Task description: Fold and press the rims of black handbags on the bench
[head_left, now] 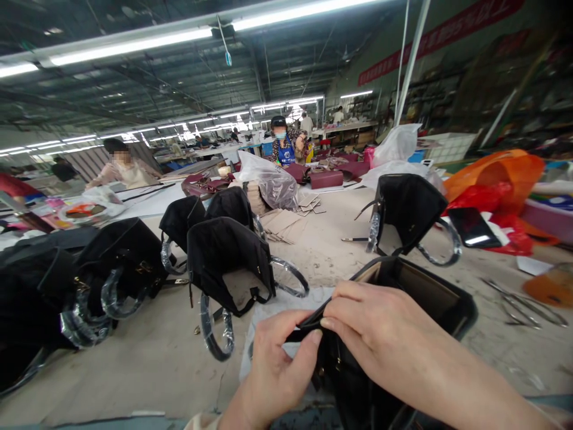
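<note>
A black handbag (430, 292) with a beige inside lies before me at the table's near edge. My left hand (282, 358) pinches the bag's top edge between thumb and fingers. Close beside it, my right hand (371, 328) grips the same edge, fingers over the top and thumb in front. Small gold-coloured fittings show on the bag below my hands. Its lower part is partly hidden by my right hand and forearm. Whitish sheeting (268, 319) lies under the bag's left side.
Black bags with plastic-wrapped handles (228, 251) stand ahead and left; another black bag (405, 209) stands right. Beige card pieces (282, 226) lie mid-table. Scissors (514, 301), a dark phone (474, 227) and an orange bag (496, 173) are at right. Co-workers (286, 146) work beyond.
</note>
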The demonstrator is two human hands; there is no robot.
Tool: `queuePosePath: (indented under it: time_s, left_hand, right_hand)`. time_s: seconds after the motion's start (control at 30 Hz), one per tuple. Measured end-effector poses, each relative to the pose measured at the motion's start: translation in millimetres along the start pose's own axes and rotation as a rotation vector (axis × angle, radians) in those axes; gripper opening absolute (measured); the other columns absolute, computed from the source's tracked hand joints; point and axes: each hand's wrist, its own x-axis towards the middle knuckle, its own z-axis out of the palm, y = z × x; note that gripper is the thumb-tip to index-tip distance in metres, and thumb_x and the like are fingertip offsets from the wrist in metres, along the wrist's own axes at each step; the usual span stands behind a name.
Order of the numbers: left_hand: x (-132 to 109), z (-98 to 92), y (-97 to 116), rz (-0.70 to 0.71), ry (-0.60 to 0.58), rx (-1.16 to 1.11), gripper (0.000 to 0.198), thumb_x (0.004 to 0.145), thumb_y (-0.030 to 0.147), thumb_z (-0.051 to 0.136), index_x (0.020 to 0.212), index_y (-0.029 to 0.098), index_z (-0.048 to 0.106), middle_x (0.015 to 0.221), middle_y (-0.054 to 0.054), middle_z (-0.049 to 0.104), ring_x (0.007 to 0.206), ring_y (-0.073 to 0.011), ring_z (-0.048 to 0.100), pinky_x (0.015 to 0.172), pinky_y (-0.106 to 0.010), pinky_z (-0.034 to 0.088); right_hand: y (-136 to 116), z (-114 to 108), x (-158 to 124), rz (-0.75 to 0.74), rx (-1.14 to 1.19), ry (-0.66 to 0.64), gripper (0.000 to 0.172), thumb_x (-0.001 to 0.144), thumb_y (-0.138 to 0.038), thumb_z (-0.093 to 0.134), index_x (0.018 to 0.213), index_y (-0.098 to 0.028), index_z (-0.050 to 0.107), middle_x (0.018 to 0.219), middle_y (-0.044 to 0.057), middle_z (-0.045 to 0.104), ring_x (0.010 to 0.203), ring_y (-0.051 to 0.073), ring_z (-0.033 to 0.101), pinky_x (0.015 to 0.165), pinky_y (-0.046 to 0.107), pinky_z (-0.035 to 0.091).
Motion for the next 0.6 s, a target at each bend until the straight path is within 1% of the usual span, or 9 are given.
queuePosePath:
  time_s: [0.1, 0.23, 0.43, 0.6]
  left_hand:
    - [0.3, 0.1, 0.2, -0.012, 0.011, -0.005, 0.015, 0.083, 0.018, 0.059, 0.093, 0.019, 0.071, 0.083, -0.001, 0.075, 0.072, -0.0147, 0.068, 0.068, -0.022, 0.054]
    - [0.7, -0.2, -0.6, -0.031, -0.008, -0.024, 0.015, 0.085, 0.019, 0.059, 0.092, 0.019, 0.072, 0.08, -0.001, 0.074, 0.069, -0.0143, 0.068, 0.066, -0.022, 0.054]
    - [2.0, -0.6, -2.2, -0.012, 0.003, 0.004, 0.015, 0.085, 0.02, 0.059, 0.092, 0.018, 0.072, 0.074, 0.0, 0.072, 0.062, -0.0124, 0.064, 0.063, -0.021, 0.053]
    - [2.6, -0.3, -0.9, 0.008, 0.013, 0.023, 0.013, 0.085, 0.018, 0.058, 0.087, 0.018, 0.071, 0.069, 0.001, 0.069, 0.058, -0.0105, 0.061, 0.059, -0.018, 0.05]
  right_hand:
    - [-0.1, 0.5, 0.9, 0.003, -0.008, 0.012, 0.024, 0.089, -0.013, 0.049, 0.069, -0.019, 0.06, 0.069, -0.001, 0.053, 0.059, 0.01, 0.049, 0.056, 0.026, 0.032]
    - [-0.4, 1.6, 2.1, 0.017, -0.014, 0.012, 0.024, 0.089, -0.014, 0.048, 0.068, -0.019, 0.059, 0.069, 0.0, 0.053, 0.06, 0.01, 0.049, 0.057, 0.026, 0.032]
    - [-2.4, 2.2, 3.4, 0.018, -0.039, -0.002, 0.024, 0.088, -0.014, 0.049, 0.067, -0.019, 0.058, 0.069, 0.0, 0.053, 0.061, 0.012, 0.049, 0.057, 0.027, 0.032]
    - [-4.7, 1.7, 4.1, -0.009, -0.076, 0.03, 0.025, 0.086, -0.013, 0.049, 0.064, -0.018, 0.058, 0.067, 0.001, 0.053, 0.059, 0.012, 0.049, 0.055, 0.028, 0.031]
